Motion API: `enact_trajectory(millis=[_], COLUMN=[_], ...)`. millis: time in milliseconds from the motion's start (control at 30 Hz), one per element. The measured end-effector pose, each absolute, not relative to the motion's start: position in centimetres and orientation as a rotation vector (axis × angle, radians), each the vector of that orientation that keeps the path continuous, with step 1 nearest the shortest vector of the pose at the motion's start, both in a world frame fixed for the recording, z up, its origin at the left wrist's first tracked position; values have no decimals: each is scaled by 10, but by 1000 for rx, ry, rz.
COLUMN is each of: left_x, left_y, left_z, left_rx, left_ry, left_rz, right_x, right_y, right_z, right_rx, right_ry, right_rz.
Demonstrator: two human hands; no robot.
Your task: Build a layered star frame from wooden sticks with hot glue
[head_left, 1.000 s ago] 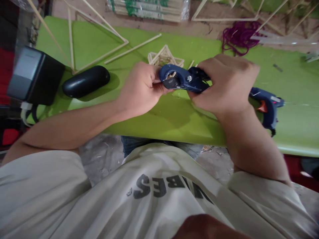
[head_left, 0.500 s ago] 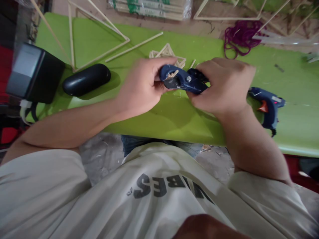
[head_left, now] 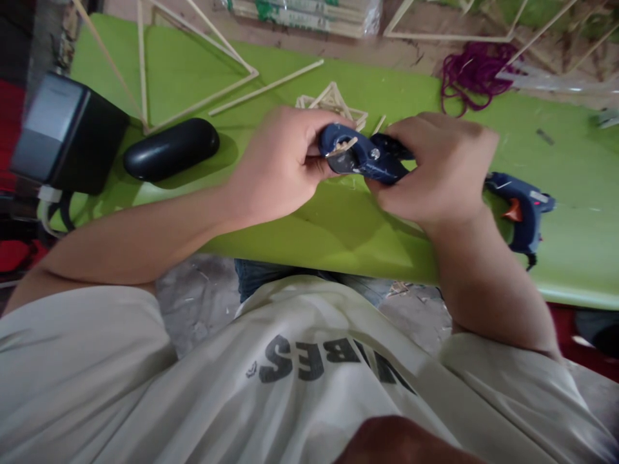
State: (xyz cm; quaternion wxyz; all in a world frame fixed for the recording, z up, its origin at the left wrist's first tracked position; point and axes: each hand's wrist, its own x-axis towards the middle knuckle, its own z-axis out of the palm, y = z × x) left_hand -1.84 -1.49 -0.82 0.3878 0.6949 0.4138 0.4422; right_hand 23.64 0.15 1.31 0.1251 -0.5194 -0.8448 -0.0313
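My right hand [head_left: 440,171] is wrapped round the handles of blue pruning shears [head_left: 382,161], whose jaws point left. A thin wooden stick [head_left: 344,148] lies across the jaws. My left hand [head_left: 285,164] is closed at the jaw end, thumb and fingers pinching the stick; its far part is hidden behind the fingers and tool. Just beyond the jaws sits a small pile of joined wooden sticks [head_left: 333,96] on the green tabletop [head_left: 309,225], with a short loose piece [head_left: 380,124] beside it.
At right lies a blue glue gun [head_left: 525,209] with an orange trigger. A black oval case [head_left: 171,149] and a black box-shaped device [head_left: 72,138] stand at left. Farther back are a stick frame [head_left: 203,103], a long stick [head_left: 265,88], purple cord [head_left: 471,74] and packaged sticks [head_left: 309,16].
The view has shifted slightly, so the table things appear a little to the right. Both hands keep their grip, and the shears stay in nearly the same place over the table.
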Motion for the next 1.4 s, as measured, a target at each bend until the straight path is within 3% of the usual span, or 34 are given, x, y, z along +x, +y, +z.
enact_trajectory(millis=[533,800,1400], left_x=[-14,-12,-1], left_y=[-24,-23,-27], left_z=[25,16,21], left_rx=[1559,1578,1397], left_ry=[948,864,1004], left_rz=[965,1113,994], right_x=[234,230,227], right_y=[-1,-5,-7], right_z=[25,29,17], right_rx=[-1553,-1640,-1709], right_ry=[-2467,-2498,-2301], right_rz=[58,42,72])
